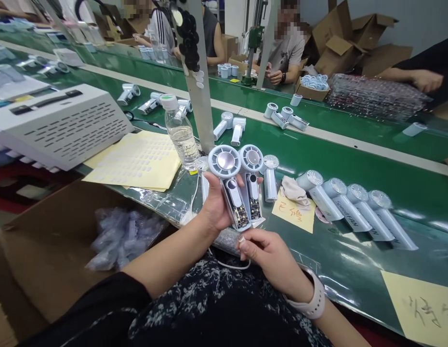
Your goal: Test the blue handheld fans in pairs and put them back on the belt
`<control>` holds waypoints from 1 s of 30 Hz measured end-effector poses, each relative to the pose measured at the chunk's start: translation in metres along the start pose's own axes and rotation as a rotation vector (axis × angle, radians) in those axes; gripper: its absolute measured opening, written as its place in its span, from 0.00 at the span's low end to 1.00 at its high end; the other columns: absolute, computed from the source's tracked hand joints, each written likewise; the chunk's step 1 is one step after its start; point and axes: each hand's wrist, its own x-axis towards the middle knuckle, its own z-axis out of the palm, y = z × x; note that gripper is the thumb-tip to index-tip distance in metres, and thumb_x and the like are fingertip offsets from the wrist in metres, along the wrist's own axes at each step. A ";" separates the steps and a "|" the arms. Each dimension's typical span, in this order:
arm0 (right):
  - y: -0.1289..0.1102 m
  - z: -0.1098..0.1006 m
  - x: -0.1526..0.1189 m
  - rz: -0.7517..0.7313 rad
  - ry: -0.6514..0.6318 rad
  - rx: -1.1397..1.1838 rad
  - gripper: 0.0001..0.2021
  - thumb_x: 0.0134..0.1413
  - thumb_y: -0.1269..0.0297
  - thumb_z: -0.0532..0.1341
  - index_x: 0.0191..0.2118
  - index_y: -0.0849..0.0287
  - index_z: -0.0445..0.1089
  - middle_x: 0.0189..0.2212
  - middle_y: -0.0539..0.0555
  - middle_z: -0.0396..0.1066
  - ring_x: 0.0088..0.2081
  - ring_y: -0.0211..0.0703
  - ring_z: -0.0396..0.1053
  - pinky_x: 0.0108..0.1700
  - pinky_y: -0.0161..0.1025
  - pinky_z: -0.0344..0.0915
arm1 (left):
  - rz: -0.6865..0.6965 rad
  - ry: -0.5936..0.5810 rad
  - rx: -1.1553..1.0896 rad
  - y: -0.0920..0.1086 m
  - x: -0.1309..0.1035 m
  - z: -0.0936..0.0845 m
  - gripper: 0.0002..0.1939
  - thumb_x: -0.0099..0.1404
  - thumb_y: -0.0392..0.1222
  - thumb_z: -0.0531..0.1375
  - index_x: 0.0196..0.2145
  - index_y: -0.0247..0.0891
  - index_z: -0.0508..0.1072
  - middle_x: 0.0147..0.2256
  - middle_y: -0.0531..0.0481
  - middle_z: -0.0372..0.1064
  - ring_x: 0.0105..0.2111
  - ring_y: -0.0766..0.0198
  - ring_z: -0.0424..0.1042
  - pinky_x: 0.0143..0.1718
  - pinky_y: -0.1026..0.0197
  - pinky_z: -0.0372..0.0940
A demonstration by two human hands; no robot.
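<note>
Printed cloth (190, 289): dark, pale-mottled, below both hands
Left hand (217, 207): fingers curled round a front fan (224, 164) and a second fan (252, 159), side by side
Right hand (270, 250): thumb and forefinger pinching a white cord (233, 267), just beneath the front fan's base
Fans: round spoked heads, shiny discs, bare circuitry (240, 215)
Beyond the fingers: clear bottle (182, 140), green table (339, 253)
</note>
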 end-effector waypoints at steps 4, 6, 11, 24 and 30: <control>0.004 0.009 -0.004 -0.056 0.086 -0.051 0.17 0.60 0.60 0.59 0.21 0.57 0.65 0.19 0.49 0.68 0.26 0.40 0.65 0.34 0.38 0.59 | -0.027 -0.009 -0.010 -0.002 -0.003 0.001 0.36 0.41 0.78 0.63 0.23 0.38 0.70 0.36 0.43 0.78 0.50 0.43 0.74 0.45 0.47 0.71; 0.008 0.014 -0.004 -0.062 0.111 0.012 0.18 0.61 0.57 0.59 0.20 0.56 0.62 0.16 0.47 0.64 0.23 0.39 0.63 0.31 0.37 0.58 | -0.020 -0.016 -0.003 -0.003 -0.005 0.001 0.36 0.41 0.78 0.63 0.23 0.38 0.70 0.37 0.42 0.78 0.50 0.43 0.73 0.45 0.48 0.72; 0.013 0.023 -0.003 -0.019 0.152 0.182 0.16 0.65 0.52 0.55 0.28 0.56 0.65 0.15 0.43 0.58 0.20 0.39 0.60 0.28 0.37 0.58 | 0.099 0.004 0.061 -0.004 -0.005 0.000 0.34 0.43 0.76 0.64 0.23 0.37 0.73 0.40 0.43 0.78 0.52 0.45 0.73 0.46 0.51 0.72; 0.014 0.017 -0.006 -0.055 0.230 0.054 0.18 0.66 0.51 0.55 0.27 0.55 0.64 0.16 0.46 0.64 0.21 0.39 0.64 0.30 0.38 0.59 | 0.074 -0.023 -0.074 0.011 -0.014 0.004 0.34 0.46 0.76 0.62 0.21 0.37 0.71 0.40 0.45 0.77 0.49 0.46 0.75 0.45 0.51 0.73; 0.018 0.018 -0.007 -0.019 0.174 0.194 0.21 0.61 0.46 0.61 0.25 0.57 0.65 0.14 0.46 0.66 0.19 0.38 0.65 0.29 0.37 0.61 | 0.089 -0.003 0.037 0.004 -0.016 0.005 0.36 0.42 0.78 0.61 0.21 0.37 0.71 0.41 0.43 0.77 0.48 0.44 0.75 0.43 0.50 0.73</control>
